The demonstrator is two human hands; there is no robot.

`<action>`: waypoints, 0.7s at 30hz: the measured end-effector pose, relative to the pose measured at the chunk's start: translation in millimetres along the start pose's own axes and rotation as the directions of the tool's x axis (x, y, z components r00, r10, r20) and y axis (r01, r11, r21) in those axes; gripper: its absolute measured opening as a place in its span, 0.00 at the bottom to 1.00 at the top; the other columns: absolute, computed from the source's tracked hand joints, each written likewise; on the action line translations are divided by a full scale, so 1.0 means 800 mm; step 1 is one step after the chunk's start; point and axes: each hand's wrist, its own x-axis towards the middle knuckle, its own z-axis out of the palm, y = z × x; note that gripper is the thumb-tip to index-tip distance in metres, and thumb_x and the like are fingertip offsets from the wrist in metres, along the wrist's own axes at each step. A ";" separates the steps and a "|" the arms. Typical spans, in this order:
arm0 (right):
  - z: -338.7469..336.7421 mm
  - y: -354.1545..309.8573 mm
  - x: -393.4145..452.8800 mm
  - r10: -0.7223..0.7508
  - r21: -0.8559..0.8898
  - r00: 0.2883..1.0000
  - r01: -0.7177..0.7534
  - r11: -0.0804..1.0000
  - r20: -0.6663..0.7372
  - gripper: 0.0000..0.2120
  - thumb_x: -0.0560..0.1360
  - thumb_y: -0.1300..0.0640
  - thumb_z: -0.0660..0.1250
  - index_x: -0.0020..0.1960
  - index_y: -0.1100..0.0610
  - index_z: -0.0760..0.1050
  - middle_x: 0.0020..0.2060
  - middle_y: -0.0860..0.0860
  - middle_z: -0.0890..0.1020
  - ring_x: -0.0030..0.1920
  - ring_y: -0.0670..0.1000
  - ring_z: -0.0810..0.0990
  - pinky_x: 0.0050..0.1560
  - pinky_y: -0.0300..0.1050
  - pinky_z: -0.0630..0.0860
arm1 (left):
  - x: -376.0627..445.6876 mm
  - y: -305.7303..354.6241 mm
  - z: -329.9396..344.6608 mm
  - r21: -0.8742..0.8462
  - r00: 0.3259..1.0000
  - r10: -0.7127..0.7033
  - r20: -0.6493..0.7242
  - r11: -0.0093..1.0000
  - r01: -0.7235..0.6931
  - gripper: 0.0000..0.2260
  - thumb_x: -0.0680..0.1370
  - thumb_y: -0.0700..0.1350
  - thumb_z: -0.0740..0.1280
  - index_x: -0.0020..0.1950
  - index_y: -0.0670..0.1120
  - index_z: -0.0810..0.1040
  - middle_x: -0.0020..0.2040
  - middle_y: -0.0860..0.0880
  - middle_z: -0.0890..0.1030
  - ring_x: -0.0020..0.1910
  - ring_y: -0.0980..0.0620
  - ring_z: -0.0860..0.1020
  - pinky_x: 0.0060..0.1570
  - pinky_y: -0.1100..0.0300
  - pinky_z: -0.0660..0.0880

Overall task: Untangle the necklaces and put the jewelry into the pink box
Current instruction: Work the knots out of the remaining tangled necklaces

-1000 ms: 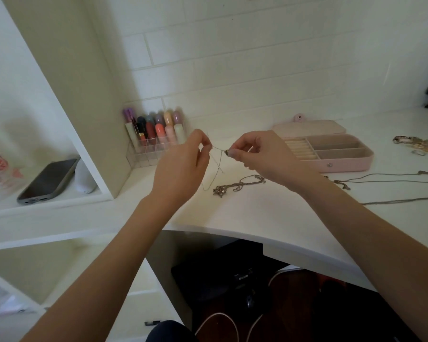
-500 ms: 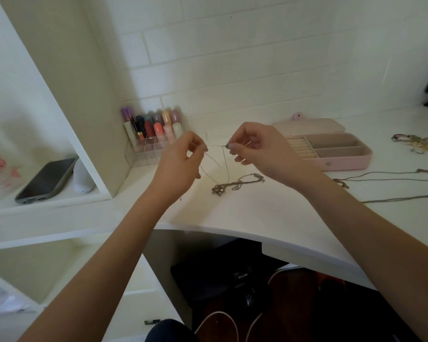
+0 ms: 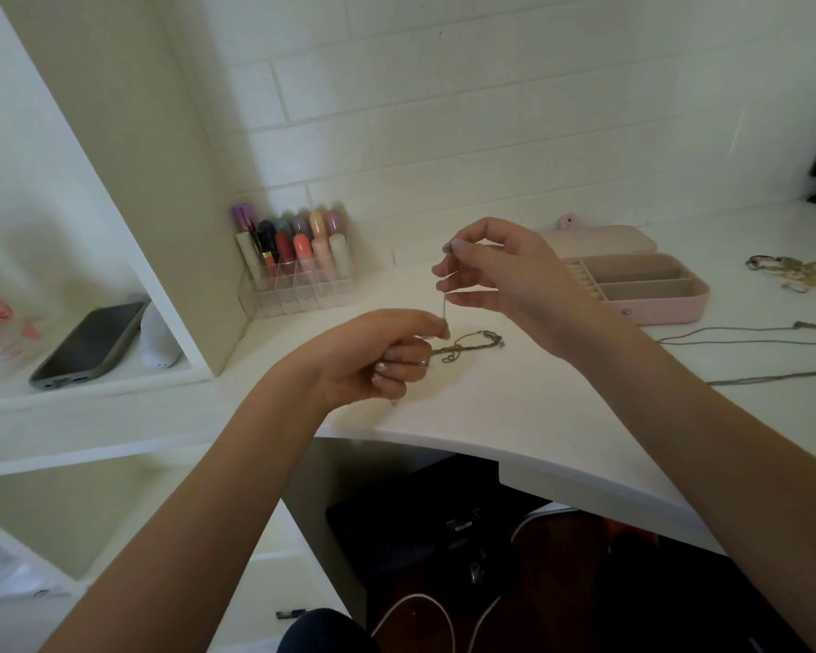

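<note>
R hand (image 3: 495,275) pinches top of thin silver chain necklace (image 3: 444,306); L hand (image 3: 387,353) pinches it lower, fingers curled. Chain taut btwn hands, long axis near vertical, above white tabletop (image 3: 514,417). Tangled heap of fine metal chains (image 3: 472,344) lies just right of L hand. Open pink compartmented jewelry box (image 3: 655,294) sits right, behind R hand; R hand nearer.

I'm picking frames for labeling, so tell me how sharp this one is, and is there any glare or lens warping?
Head view: soft even daylight, no harsh glare; the thin chain pinched between the right hand and left hand is barely resolved; the lipstick organizer looks slightly smeared; wide-angle warping curves the desk edge; the dark space beneath it is underexposed.
</note>
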 end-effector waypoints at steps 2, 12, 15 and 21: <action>0.000 -0.003 -0.001 0.030 0.061 1.000 -0.030 0.998 -0.003 0.06 0.79 0.63 0.62 0.43 0.59 0.74 0.38 0.56 0.82 0.38 0.52 0.81 0.41 0.43 0.79 | -0.001 -0.003 -0.001 0.029 0.992 -0.007 0.129 1.000 0.003 0.11 0.79 0.45 0.61 0.37 0.48 0.76 0.22 0.55 0.58 0.20 0.59 0.55 0.19 0.68 0.53; 0.002 -0.005 -0.003 0.064 0.130 0.997 -0.069 0.989 0.042 0.05 0.78 0.63 0.64 0.44 0.59 0.75 0.36 0.54 0.82 0.36 0.50 0.81 0.39 0.40 0.79 | 0.005 -0.019 -0.006 -0.147 0.897 0.075 0.435 0.989 -0.012 0.06 0.65 0.43 0.69 0.33 0.44 0.73 0.28 0.51 0.69 0.26 0.57 0.66 0.25 0.68 0.68; 0.002 -0.011 -0.004 0.059 0.271 0.993 -0.084 0.959 0.101 0.05 0.79 0.62 0.63 0.44 0.58 0.75 0.34 0.53 0.82 0.34 0.49 0.80 0.37 0.40 0.78 | 0.005 -0.022 -0.003 -0.096 0.841 0.066 0.537 0.995 -0.017 0.08 0.66 0.46 0.72 0.35 0.44 0.76 0.33 0.49 0.73 0.33 0.53 0.73 0.38 0.62 0.77; -0.003 -0.018 -0.001 0.020 0.358 0.998 -0.040 0.933 0.061 0.07 0.79 0.61 0.61 0.42 0.57 0.74 0.33 0.52 0.81 0.33 0.50 0.79 0.36 0.41 0.78 | 0.003 -0.020 0.004 0.012 0.719 0.044 0.693 0.997 -0.072 0.06 0.72 0.44 0.70 0.37 0.45 0.77 0.37 0.48 0.76 0.41 0.51 0.77 0.52 0.54 0.77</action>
